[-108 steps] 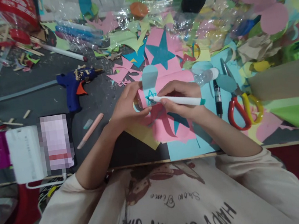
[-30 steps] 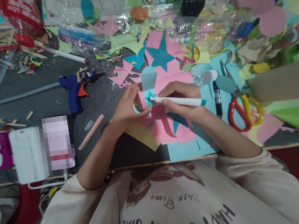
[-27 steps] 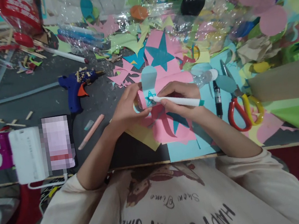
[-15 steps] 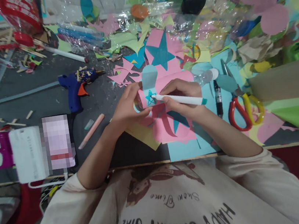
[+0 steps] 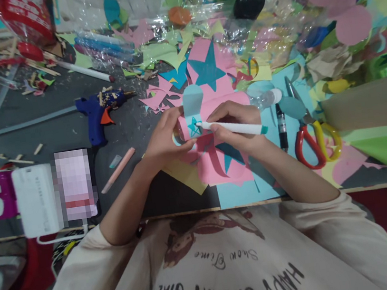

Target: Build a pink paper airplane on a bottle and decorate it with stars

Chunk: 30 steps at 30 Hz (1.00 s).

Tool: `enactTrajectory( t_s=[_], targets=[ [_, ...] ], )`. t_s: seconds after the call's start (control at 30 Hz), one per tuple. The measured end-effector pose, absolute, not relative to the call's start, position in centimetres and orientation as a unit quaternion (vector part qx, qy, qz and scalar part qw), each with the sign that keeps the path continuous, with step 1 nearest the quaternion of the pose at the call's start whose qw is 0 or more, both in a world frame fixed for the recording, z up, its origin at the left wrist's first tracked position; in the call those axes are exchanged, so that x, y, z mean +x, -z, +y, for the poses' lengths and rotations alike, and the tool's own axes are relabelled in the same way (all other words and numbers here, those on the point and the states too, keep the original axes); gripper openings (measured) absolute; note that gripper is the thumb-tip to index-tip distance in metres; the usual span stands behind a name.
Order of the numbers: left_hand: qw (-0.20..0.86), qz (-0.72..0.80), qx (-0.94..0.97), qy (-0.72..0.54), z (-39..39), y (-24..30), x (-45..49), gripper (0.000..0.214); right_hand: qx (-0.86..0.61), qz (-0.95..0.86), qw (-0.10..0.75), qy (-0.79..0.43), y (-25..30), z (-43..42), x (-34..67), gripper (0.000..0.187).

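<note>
My left hand (image 5: 164,139) is curled around the left end of a pink paper roll (image 5: 221,101) and steadies it above the table. A small teal star (image 5: 194,127) is drawn on the roll's near face. My right hand (image 5: 236,124) pinches a white marker with a teal end (image 5: 236,128), its tip touching the star. Under the hands lie pink (image 5: 214,166), yellow (image 5: 183,173) and light blue (image 5: 243,191) paper sheets.
A blue glue gun (image 5: 97,113) lies at the left, a pink stick (image 5: 117,169) nearer. A white power bank (image 5: 36,199), a phone (image 5: 74,183), red-and-yellow scissors (image 5: 309,136) and a black pen (image 5: 282,125) flank the hands. Paper scraps and clear plastic crowd the back; the table edge (image 5: 188,211) runs below.
The teal star on the roll has gone from an outline to mostly filled in. The marker tip made small moves over it. My left hand kept its hold.
</note>
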<state>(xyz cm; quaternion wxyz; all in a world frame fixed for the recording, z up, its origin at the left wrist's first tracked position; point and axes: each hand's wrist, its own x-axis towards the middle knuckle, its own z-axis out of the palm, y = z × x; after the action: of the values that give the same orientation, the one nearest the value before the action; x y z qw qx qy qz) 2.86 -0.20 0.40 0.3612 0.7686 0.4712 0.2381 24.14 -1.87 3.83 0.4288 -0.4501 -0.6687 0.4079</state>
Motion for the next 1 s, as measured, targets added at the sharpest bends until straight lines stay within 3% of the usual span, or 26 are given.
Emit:
enactTrajectory(
  t_s=[1.0],
  targets=[
    [0.349,0.471,0.775,-0.235,-0.23,-0.43,2.83,0.067,-0.426,-0.683,0.467,-0.367,-3.50,-1.70,23.96,0.030]
  ],
)
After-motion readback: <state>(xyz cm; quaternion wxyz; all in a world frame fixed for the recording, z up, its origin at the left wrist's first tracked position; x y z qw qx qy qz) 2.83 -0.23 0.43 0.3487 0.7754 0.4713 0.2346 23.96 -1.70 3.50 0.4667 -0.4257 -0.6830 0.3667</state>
